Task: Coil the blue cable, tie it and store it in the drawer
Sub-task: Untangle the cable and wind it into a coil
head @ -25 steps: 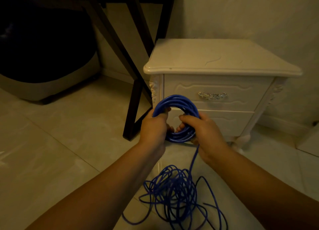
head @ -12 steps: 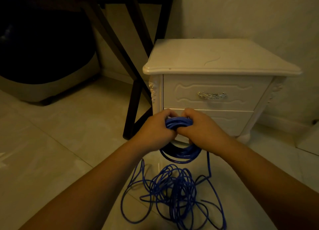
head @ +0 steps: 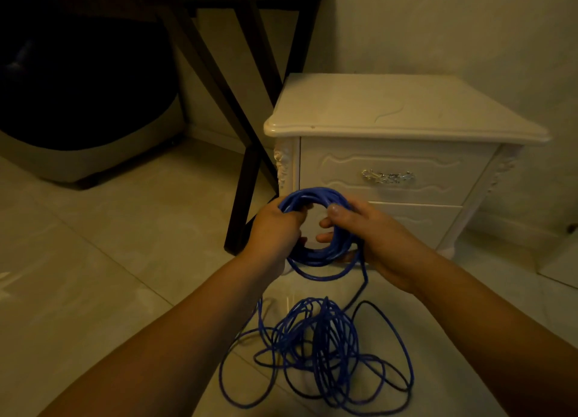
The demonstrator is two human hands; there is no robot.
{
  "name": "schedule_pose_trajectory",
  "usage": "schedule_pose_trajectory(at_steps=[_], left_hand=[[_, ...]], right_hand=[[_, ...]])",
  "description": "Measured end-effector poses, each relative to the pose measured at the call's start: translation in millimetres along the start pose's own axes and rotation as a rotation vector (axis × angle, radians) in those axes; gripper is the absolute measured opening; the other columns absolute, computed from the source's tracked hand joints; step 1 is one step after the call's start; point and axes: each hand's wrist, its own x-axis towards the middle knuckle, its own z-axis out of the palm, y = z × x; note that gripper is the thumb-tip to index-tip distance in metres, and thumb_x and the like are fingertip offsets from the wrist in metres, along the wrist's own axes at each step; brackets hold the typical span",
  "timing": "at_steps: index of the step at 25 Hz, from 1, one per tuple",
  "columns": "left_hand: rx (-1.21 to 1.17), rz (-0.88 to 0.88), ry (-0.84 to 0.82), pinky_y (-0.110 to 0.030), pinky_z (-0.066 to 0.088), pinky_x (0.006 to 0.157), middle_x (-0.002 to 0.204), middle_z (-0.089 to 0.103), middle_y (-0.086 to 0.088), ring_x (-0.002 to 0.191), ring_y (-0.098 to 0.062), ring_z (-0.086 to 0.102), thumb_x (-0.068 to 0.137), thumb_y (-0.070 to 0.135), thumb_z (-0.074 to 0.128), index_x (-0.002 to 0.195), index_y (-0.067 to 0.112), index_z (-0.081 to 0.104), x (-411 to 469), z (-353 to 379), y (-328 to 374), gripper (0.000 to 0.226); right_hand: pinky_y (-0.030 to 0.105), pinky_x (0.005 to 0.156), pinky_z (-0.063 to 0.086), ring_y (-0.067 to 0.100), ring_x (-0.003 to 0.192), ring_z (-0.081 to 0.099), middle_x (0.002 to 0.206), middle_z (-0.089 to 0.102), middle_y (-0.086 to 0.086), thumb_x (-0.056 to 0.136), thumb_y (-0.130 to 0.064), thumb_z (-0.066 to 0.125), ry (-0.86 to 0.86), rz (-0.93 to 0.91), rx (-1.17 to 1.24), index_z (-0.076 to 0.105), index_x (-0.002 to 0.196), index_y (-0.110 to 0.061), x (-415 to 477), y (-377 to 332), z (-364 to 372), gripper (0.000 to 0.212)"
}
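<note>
Just beyond the left hand stand dark crossed table legs, farther to its left a dark grey-based bulk, on pale floor tiles.

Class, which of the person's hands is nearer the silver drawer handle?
Right. The right hand is just below the handle in the picture; the left hand is farther off, down and to its left. Both grip the cable.

My cable is blue; the nightstand is cream, its drawer carved with wavy lines, the handle silver.
</note>
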Motion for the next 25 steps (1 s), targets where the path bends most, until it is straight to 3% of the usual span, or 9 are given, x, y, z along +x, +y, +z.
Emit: schedule_pose_trajectory(at_steps=[2,4,8,13,16,19,22,25], left_hand=[[-0.109,-0.069,0.084,-0.029,0.047,0.058,0.082,0.06,-0.005,0.07,-0.02,0.052,0.096,0.004,0.052,0.095,0.02,0.066,2.5,1.4,-1.1,0.021],[-0.207,-0.133,0.136,-0.03,0.045,0.057,0.077,0.055,-0.006,0.065,-0.019,0.049,0.095,0.005,0.052,0.098,0.017,0.066,0.5,5.6,-3.3,0.019],[-0.373,-0.221,0.193,-0.032,0.043,0.056,0.067,0.045,-0.004,0.055,-0.016,0.042,0.098,0.008,0.051,0.108,0.013,0.065,-7.8,14.1,-7.8,0.017],[-0.448,-0.329,0.069,-0.031,0.045,0.059,0.059,0.045,0.0,0.048,-0.011,0.045,0.098,0.014,0.054,0.103,0.015,0.065,-23.3,21.6,-9.6,0.012],[-0.283,-0.281,-0.065,-0.031,0.051,0.064,0.064,0.054,0.0,0.06,-0.013,0.056,0.094,0.008,0.057,0.105,0.014,0.064,-25.3,18.2,-12.2,0.015],[0.0,-0.081,-0.148,-0.039,0.055,0.081,0.093,0.064,-0.006,0.083,-0.021,0.065,0.084,-0.001,0.063,0.118,0.019,0.058,-13.0,2.0,-6.6,0.04],[0.506,0.223,-0.408,-0.032,0.057,0.077,0.114,0.057,0.0,0.095,-0.014,0.066,0.079,-0.001,0.07,0.135,0.032,0.044,-6.6,-10.9,-0.3,0.071],[0.798,0.385,-0.471,-0.03,0.057,0.077,0.114,0.063,0.001,0.092,-0.012,0.065,0.078,0.006,0.072,0.136,0.031,0.044,-9.8,-6.6,-4.1,0.07]], right_hand=[[0.037,0.08,0.058,0.019,0.089,0.071,0.097,0.071,0.004,0.067,-0.032,0.078,0.051,0.005,-0.02,0.057,0.112,-0.023,2.0,8.7,6.3,0.051],[0.033,0.076,0.057,0.02,0.085,0.07,0.095,0.069,0.008,0.073,-0.018,0.078,0.175,-0.001,-0.039,0.057,0.111,-0.017,4.9,18.2,13.4,0.043],[0.03,0.074,0.051,0.021,0.087,0.065,0.098,0.066,0.009,0.082,-0.017,0.069,0.356,-0.005,-0.038,0.058,0.097,-0.023,6.3,28.9,23.0,0.019],[0.03,0.057,0.042,0.017,0.058,0.051,0.066,0.05,0.005,0.082,-0.008,0.063,0.465,0.0,-0.14,0.048,0.074,-0.015,9.1,31.8,21.8,0.018],[0.031,0.055,0.042,0.02,0.057,0.055,0.062,0.054,0.006,0.086,-0.013,0.061,0.512,-0.019,-0.349,0.049,0.069,-0.016,13.6,27.6,7.5,0.021],[0.031,0.055,0.039,0.023,0.062,0.054,0.065,0.055,0.003,0.085,-0.016,0.058,0.439,-0.085,-0.731,0.048,0.072,-0.021,15.4,25.5,0.3,0.017],[0.028,0.065,0.039,0.022,0.077,0.055,0.085,0.059,0.001,0.088,-0.019,0.055,0.323,-0.074,-1.087,0.054,0.098,-0.021,13.8,23.2,2.0,0.01],[0.031,0.074,0.043,0.026,0.097,0.061,0.109,0.064,0.006,0.091,-0.015,0.054,0.261,-0.171,-1.334,0.051,0.12,-0.016,11.5,23.1,10.1,0.029]])
